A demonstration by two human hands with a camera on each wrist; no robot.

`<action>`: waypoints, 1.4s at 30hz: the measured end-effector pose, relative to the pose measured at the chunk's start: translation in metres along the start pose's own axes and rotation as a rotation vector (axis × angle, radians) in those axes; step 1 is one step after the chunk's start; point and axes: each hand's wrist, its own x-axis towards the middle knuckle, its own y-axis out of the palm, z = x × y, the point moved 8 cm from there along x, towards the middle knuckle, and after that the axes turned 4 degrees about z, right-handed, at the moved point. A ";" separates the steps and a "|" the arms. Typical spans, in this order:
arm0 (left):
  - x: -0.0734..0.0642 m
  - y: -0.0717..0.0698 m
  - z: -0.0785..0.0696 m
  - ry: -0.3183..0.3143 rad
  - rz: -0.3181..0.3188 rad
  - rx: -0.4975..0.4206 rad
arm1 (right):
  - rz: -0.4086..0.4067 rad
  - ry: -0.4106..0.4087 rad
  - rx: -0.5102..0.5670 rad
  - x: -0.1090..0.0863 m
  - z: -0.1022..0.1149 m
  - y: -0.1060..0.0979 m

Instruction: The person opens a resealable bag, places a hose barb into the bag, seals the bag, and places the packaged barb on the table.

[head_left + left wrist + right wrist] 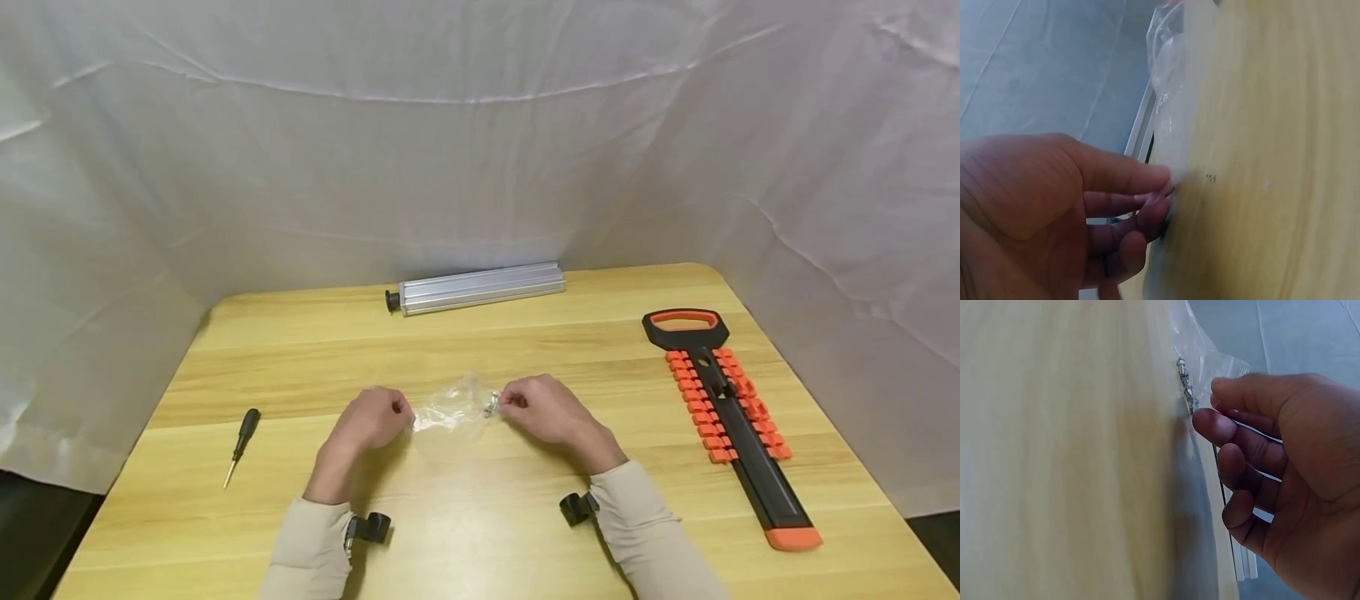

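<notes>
A clear plastic bag (450,410) stretches low over the table between both hands. At its left end, my left hand (369,418) pinches the plastic between thumb and forefinger; the left wrist view shows the bag (1171,109) running away from the fingertips. My right hand (549,408) pinches the opposite end, other fingers loosely curled. Small shiny metal screws (491,405) are bunched in the bag right beside the right fingertips. In the right wrist view these screws (1186,384) lie in a short row just past the thumb and forefinger.
A silver aluminium profile (483,289) with a black knob lies at the table's back edge. To the left is a black-handled screwdriver (244,433). A black rack with orange clips (738,425) lies on the right. Pale fabric (465,167) walls the table's back and sides.
</notes>
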 end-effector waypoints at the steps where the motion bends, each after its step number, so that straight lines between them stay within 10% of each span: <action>1: -0.001 0.001 -0.003 0.009 0.005 -0.005 | -0.004 0.003 -0.003 0.001 -0.002 -0.002; 17: -0.019 0.042 -0.043 0.117 0.156 -0.115 | -0.115 -0.012 -0.010 0.012 -0.020 -0.023; 42: 0.000 0.035 -0.065 0.262 -0.130 -0.281 | -0.492 -0.439 0.057 -0.030 0.047 -0.125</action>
